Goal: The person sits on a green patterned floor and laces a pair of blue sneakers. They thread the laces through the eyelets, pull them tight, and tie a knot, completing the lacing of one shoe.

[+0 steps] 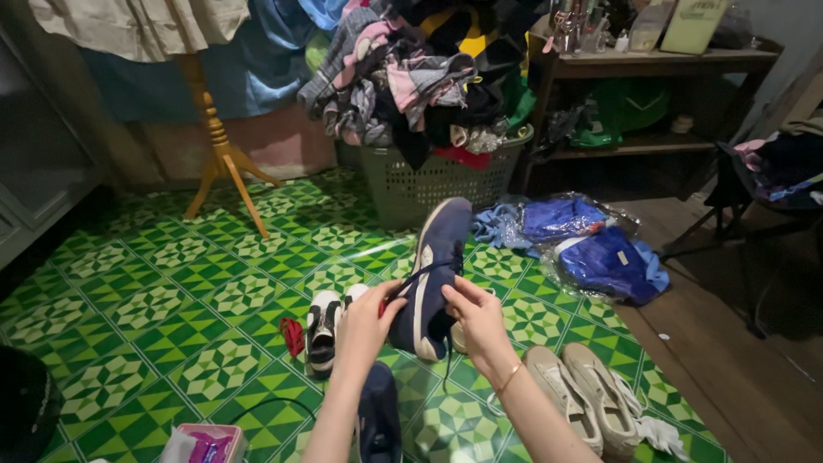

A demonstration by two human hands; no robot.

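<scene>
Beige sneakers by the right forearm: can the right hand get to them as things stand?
Probably yes, but not freely: the right hand is busy on the navy shoe with the left hand. The beige sneakers lie uncovered on the green mat just beside the right forearm.

Navy sneaker held up off the floor, toe pointing far, white sole edge facing left. Left hand grips its heel side, fingers at the dark lace; right hand pinches the lace on the other side, gold bangle at the wrist. Second navy shoe lies near, between the forearms. Black-and-white sneaker on the green patterned floor just left, a red item beside it. Pair of beige sneakers near right. Far: laundry basket heaped with clothes; blue garments in plastic bags to its right; wooden stand far left
</scene>
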